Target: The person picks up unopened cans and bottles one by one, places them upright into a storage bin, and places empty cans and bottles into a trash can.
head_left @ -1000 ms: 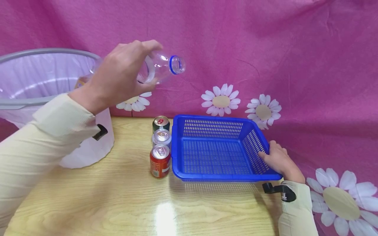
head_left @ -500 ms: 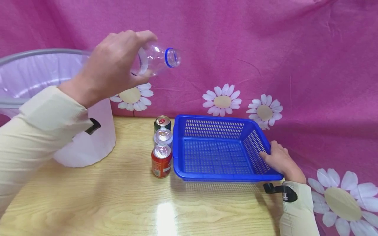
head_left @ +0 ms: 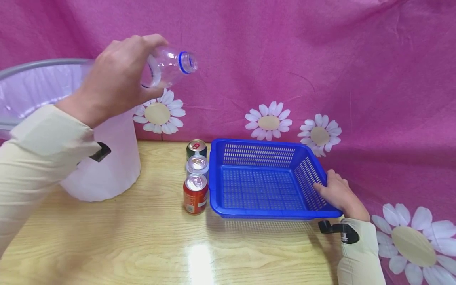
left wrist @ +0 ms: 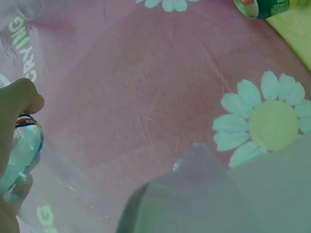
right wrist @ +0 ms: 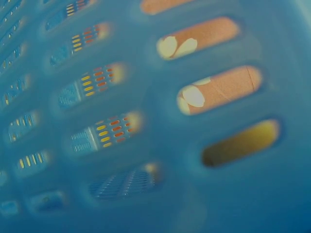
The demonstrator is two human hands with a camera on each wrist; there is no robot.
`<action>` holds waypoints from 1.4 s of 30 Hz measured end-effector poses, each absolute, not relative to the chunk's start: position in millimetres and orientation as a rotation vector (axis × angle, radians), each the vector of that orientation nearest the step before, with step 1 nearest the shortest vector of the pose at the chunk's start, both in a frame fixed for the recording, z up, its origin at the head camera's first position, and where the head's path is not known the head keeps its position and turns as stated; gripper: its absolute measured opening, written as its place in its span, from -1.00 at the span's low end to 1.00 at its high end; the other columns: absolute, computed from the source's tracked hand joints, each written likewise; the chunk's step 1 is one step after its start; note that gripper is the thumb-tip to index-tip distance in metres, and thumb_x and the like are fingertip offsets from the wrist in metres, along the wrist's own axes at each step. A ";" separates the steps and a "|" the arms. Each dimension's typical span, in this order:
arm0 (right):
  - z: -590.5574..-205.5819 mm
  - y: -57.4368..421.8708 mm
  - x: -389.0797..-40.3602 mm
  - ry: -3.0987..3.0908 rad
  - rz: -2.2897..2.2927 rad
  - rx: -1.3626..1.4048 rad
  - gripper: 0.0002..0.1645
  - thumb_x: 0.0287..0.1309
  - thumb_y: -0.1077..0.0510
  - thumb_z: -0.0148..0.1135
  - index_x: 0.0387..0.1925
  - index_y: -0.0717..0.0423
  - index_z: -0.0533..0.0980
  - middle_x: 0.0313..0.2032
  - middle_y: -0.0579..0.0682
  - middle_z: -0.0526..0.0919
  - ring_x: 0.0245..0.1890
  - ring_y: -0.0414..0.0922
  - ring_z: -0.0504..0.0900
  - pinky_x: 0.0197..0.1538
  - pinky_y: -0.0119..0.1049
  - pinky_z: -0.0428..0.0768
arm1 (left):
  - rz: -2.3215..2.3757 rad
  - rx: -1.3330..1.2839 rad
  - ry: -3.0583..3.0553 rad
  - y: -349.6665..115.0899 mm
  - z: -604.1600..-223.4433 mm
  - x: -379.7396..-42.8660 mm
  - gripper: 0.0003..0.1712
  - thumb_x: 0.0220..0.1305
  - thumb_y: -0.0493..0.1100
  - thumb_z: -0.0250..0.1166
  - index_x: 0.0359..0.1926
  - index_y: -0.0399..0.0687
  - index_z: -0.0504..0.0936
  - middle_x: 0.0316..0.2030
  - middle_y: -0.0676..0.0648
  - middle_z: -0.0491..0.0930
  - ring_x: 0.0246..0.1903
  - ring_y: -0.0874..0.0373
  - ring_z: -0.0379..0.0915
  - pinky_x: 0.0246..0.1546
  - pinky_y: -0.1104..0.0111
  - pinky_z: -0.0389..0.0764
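My left hand (head_left: 115,77) grips a clear plastic bottle (head_left: 166,67) round its body, raised beside the right part of a bin (head_left: 117,170). The bottle lies nearly level, its uncapped mouth with a blue ring pointing right. In the left wrist view the bottle (left wrist: 22,150) shows at the left edge, with a coloured band by the thumb. At the right, my right hand (head_left: 340,194) holds the rim of a blue plastic basket (head_left: 270,214), thumb on the inside and fingers outside. Only the basket's slotted wall (right wrist: 160,145) fills the right wrist view.
Three drink cans stand in a row against the basket's left side: a dark green one (head_left: 196,149), a pale one (head_left: 197,164) and a red one (head_left: 195,196). The bin has a grey rim (head_left: 46,62) and a translucent liner. A pink flowered cloth (head_left: 228,51) hangs behind the wooden table (head_left: 153,233).
My left hand has moved left and a little upward with the bottle. The right hand, basket and cans keep their places.
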State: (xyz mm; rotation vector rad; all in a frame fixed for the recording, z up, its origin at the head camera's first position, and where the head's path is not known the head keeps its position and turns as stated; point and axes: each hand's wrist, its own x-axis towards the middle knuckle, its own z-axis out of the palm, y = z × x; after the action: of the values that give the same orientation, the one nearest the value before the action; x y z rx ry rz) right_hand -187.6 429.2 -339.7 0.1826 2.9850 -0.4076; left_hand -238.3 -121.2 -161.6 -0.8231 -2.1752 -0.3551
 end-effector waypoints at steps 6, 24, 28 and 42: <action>-339.9 430.6 -187.5 2.976 -0.410 0.190 -0.22 0.31 -0.17 0.00 0.16 0.45 0.14 -0.07 0.38 0.39 -0.06 0.32 0.34 -0.08 0.21 0.44 | -0.359 -0.784 -2.227 -128.6 -163.4 -238.3 -0.12 0.01 -0.20 0.48 0.35 -0.09 0.29 -0.07 -0.27 0.52 -0.25 -0.13 0.41 -0.09 0.03 0.44; -341.9 432.6 -187.4 2.996 -0.385 0.187 -0.22 0.31 -0.14 0.01 0.18 0.47 0.13 -0.06 0.40 0.39 -0.04 0.36 0.35 -0.03 0.26 0.43 | -0.374 -0.658 -2.307 -160.3 -184.8 -242.9 -0.03 -0.12 -0.24 0.53 0.35 -0.12 0.28 -0.03 -0.33 0.51 -0.19 -0.29 0.41 -0.03 -0.15 0.40; -341.9 433.3 -186.8 2.979 -0.399 0.199 -0.20 0.32 -0.15 0.00 0.21 0.47 0.10 -0.04 0.40 0.38 -0.02 0.36 0.33 0.00 0.29 0.42 | -0.358 -0.656 -2.322 -162.7 -183.4 -243.2 -0.04 -0.11 -0.23 0.53 0.35 -0.12 0.27 -0.08 -0.35 0.51 -0.19 -0.32 0.43 -0.04 -0.19 0.41; -340.8 434.3 -185.5 2.980 -0.399 0.205 -0.20 0.31 -0.15 0.00 0.19 0.47 0.12 -0.05 0.40 0.38 -0.04 0.35 0.33 -0.03 0.27 0.42 | -0.362 -0.598 -2.450 -175.7 -178.4 -240.6 -0.06 -0.03 -0.16 0.48 0.38 -0.10 0.26 0.10 -0.35 0.50 -0.04 -0.35 0.42 0.10 -0.25 0.31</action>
State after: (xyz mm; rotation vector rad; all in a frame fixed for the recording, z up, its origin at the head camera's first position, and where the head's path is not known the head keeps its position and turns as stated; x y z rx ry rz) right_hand -185.5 434.3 -340.8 0.2054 2.9801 -0.3989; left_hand -240.6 -175.7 -178.4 -0.5979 -2.4498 -0.3617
